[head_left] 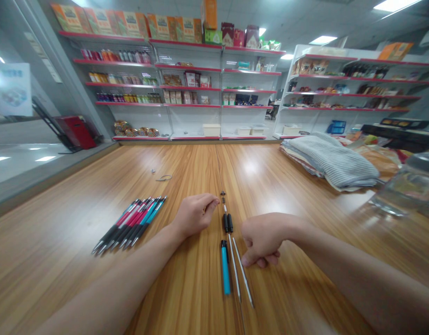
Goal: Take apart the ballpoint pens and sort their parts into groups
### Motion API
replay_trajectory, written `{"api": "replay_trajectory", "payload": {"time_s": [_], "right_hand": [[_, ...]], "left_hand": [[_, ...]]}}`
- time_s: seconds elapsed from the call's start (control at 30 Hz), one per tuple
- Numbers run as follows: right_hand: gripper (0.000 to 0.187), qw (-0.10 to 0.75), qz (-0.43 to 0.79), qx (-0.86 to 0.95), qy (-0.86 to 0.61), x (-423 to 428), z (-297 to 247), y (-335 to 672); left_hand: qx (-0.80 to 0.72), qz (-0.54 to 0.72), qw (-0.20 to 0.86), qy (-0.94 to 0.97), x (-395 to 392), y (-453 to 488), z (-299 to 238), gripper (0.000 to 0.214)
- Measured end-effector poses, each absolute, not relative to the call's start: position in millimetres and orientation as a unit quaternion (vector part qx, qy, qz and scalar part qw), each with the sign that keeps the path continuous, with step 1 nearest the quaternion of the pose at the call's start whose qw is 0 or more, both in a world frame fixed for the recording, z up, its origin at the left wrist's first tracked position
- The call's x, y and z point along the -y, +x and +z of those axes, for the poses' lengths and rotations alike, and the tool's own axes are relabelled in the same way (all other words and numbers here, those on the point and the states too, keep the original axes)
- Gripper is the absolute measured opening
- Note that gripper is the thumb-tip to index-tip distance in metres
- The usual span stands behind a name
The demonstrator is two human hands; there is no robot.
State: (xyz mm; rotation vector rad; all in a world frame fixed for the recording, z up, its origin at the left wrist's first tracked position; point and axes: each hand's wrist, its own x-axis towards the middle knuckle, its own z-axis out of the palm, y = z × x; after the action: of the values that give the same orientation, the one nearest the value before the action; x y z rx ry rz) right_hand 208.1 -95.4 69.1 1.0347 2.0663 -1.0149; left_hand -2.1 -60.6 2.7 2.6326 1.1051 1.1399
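A taken-apart pen lies in a column along the table seam. Its blue barrel (226, 272) is nearest me, beside two thin white refills (234, 270). Two black rubber grips (227, 223) lie side by side above them, and a small white piece (225, 209) and tiny dark parts (223, 197) continue the line. My left hand (196, 213) rests just left of these small parts, its fingers curled together; anything inside is hidden. To the right, my right hand (263, 237) is curled downward with a fingertip close beside the right refill. Whether it holds anything cannot be seen.
Several assembled pens (132, 223) in pink, blue and white lie in a row at left. Beyond them are a loop-shaped bit (164, 177) and a tiny piece (153, 170). Folded striped cloths (329, 158) and a clear jar (406, 186) stand at right. Stocked shelves (186, 88) line the back.
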Motion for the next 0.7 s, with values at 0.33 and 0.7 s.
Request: {"api": "replay_trajectory", "payload": {"time_s": [0.33, 0.7], "right_hand": [[0.052, 0.32, -0.382, -0.785, 0.369, 90.7, 64.5, 210.8], [0.054, 0.315, -0.381, -0.782, 0.378, 91.6, 63.2, 208.6]], "left_hand": [[-0.362, 0.37, 0.036, 0.855, 60.9, -2.8, 2.1, 0.018], [-0.36, 0.372, 0.036, 0.855, 60.4, -2.7, 1.9, 0.018]]}}
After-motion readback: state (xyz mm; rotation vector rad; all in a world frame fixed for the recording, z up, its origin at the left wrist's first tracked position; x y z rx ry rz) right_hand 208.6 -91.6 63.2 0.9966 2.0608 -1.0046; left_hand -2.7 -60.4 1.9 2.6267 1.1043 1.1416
